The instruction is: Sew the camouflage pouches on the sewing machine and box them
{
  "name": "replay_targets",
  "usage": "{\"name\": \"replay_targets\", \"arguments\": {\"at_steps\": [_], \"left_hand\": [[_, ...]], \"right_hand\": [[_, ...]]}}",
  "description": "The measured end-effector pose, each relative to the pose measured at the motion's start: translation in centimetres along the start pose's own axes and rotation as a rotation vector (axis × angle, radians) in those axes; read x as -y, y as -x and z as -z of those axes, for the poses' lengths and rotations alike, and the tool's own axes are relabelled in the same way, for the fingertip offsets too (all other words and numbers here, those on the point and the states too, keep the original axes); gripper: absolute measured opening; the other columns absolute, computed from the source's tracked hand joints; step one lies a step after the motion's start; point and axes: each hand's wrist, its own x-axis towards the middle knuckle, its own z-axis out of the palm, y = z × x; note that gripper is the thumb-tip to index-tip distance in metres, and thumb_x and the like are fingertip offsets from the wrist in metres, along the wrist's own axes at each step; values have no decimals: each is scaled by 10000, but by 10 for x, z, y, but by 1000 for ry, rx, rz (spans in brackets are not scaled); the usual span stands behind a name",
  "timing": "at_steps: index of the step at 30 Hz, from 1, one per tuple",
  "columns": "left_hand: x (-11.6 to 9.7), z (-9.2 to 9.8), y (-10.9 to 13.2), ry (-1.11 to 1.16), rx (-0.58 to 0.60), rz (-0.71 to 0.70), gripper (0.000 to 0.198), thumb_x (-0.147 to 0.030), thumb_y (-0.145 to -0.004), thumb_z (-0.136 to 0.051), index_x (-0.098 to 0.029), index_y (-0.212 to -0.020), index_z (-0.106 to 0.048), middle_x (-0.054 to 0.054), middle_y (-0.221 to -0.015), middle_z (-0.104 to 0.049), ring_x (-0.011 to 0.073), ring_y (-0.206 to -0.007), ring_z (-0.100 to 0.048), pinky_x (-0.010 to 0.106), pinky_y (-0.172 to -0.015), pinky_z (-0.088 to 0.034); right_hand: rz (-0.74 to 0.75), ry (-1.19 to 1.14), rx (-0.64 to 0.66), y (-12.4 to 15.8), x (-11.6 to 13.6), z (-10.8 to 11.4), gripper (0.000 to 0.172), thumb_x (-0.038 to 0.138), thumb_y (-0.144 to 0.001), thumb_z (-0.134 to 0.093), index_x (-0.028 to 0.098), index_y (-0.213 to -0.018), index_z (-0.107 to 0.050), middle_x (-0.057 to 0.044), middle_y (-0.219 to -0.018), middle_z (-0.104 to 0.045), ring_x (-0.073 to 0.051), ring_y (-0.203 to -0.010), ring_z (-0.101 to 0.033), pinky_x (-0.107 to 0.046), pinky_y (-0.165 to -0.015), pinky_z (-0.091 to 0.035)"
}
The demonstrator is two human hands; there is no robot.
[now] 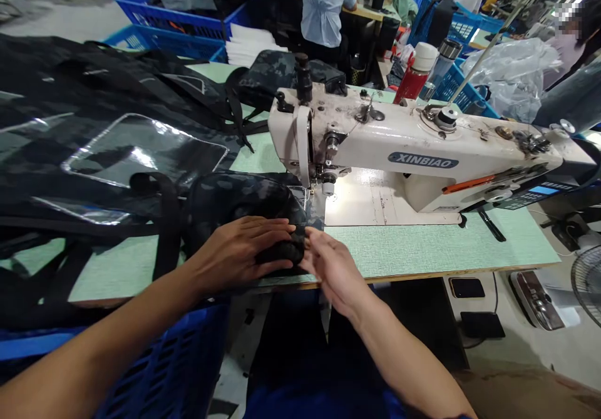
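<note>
A dark camouflage fabric bag piece (235, 200) lies bunched at the front of the white sewing machine (366, 137), its far edge by the needle and presser foot (310, 192). My left hand (239, 247) rests over its near end, fingers stretched to the right and thumb lower down, gripping the cloth. Close beside it, my right hand (333, 265) pinches the cloth's right edge between thumb and fingers. Below my right hand a pale pointed piece (325, 322) hangs down; I cannot make out what it is. The fingertips of my right hand are partly blurred.
More dark bags with clear windows (145, 150) cover the table's left side. A blue crate (164, 356) stands below at left. Red bottle (416, 71) and plastic bags (511, 74) are behind the machine. Black tweezers (492, 225) lie right. Another person (323, 5) works beyond.
</note>
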Motion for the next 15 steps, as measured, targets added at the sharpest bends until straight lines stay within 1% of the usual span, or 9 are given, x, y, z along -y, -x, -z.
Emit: {"name": "replay_targets", "arguments": {"at_steps": [2,3,4,5,6,8,10,13,15], "left_hand": [[-4,-5,1,-46,-23,25,318,-623,-1068,-914,-334,-1195,-956,101,-1326,-943,381,-1222,-931,541,-1160,-751],[-6,-7,1,-60,-24,43,310,-626,-1066,-908,-333,-1157,-955,96,-1319,-944,380,-1221,-931,540,-1162,-749],[-7,-8,0,-68,-20,59,311,-630,-1064,-901,-331,-1130,-953,93,-1325,-944,381,-1227,-929,541,-1167,-745],[-9,-9,0,-71,-15,71,313,-632,-1062,-892,-330,-1116,-951,91,-1339,-941,383,-1239,-926,543,-1173,-742],[-10,-9,-1,-70,-12,79,313,-630,-1061,-883,-329,-1115,-949,91,-1359,-937,385,-1254,-922,545,-1181,-738],[-12,-10,-2,-65,-14,80,303,-612,-1060,-871,-328,-1134,-947,91,-1393,-929,386,-1280,-914,549,-1202,-727],[-13,-11,-3,-58,-23,61,285,-587,-1063,-865,-329,-1155,-944,91,-1415,-923,386,-1292,-910,553,-1215,-718],[-15,-12,-5,-28,-49,43,234,-531,-1068,-862,-334,-1165,-943,88,-1422,-921,381,-1300,-908,562,-1237,-705],[-16,-12,-6,-1,-50,66,209,-509,-1058,-866,-336,-1145,-945,85,-1411,-923,378,-1315,-904,566,-1260,-694]], "right_hand": [[296,357,-86,10,12,17,274,513,-1113,-861,330,-1310,-916,-67,-1516,-897,-322,-1494,-813,-561,-1363,-623],[430,536,-95,13,17,25,255,474,-1125,-843,356,-1334,-929,-54,-1598,-864,-334,-1594,-753,-590,-1439,-546],[530,706,-69,13,21,33,266,445,-1135,-821,371,-1364,-933,-45,-1655,-834,-349,-1669,-696,-619,-1485,-484],[592,863,-23,12,23,39,295,426,-1144,-798,370,-1402,-929,-48,-1690,-812,-366,-1718,-652,-648,-1506,-446],[620,1005,32,10,23,45,328,412,-1157,-775,359,-1448,-917,-57,-1712,-797,-379,-1743,-626,-671,-1510,-432],[624,1237,114,5,19,51,376,389,-1194,-729,324,-1531,-882,-82,-1749,-766,-386,-1764,-603,-686,-1505,-431],[627,1384,133,1,14,53,386,373,-1235,-688,310,-1577,-855,-95,-1779,-740,-371,-1767,-601,-668,-1504,-433],[663,1464,128,0,10,53,396,368,-1259,-667,295,-1611,-834,-110,-1790,-729,-362,-1763,-607,-648,-1494,-449],[678,1473,126,1,9,52,399,370,-1259,-671,300,-1617,-830,-113,-1781,-738,-366,-1758,-614,-651,-1486,-458]]}}
